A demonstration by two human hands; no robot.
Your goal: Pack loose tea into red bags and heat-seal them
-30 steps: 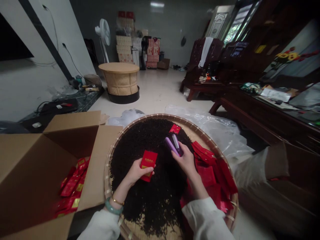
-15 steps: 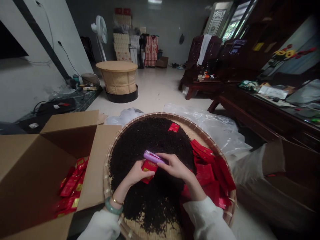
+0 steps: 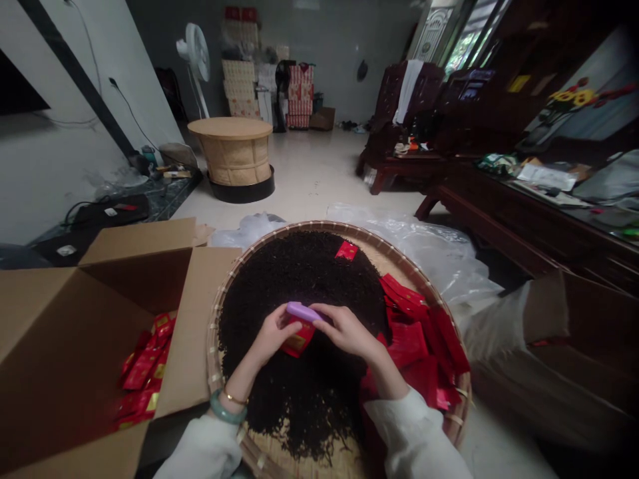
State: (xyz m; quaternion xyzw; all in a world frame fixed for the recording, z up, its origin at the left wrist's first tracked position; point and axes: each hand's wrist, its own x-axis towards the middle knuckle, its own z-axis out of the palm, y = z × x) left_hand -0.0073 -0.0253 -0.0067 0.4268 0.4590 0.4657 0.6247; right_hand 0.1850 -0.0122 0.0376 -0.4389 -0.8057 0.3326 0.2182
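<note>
My left hand (image 3: 271, 336) is closed on a small red packet (image 3: 299, 340), with the thumb across its front. In my right hand (image 3: 349, 331) is a purple handheld bag sealer (image 3: 303, 311), lying across the packet's top edge. My left fingertips reach the sealer's left end. Both hands are above dark, loose tea leaves (image 3: 279, 273) spread in a round woven bamboo tray (image 3: 213, 346). One red packet (image 3: 347, 250) lies on the leaves at the far side. Flat red packets (image 3: 412, 342) are heaped along the tray's right side, near my right forearm.
To the left, an open cardboard box (image 3: 194, 319) contains several red packets (image 3: 144, 366). Another opened box (image 3: 564, 346) stands at the right. Clear plastic sheeting (image 3: 429, 249) lies behind the tray, and a dark wooden table (image 3: 499, 213) extends along the right.
The sealer's jaws have come together over the packet's top edge. My left thumb has moved up the packet, and my left fingers now touch the sealer's end.
</note>
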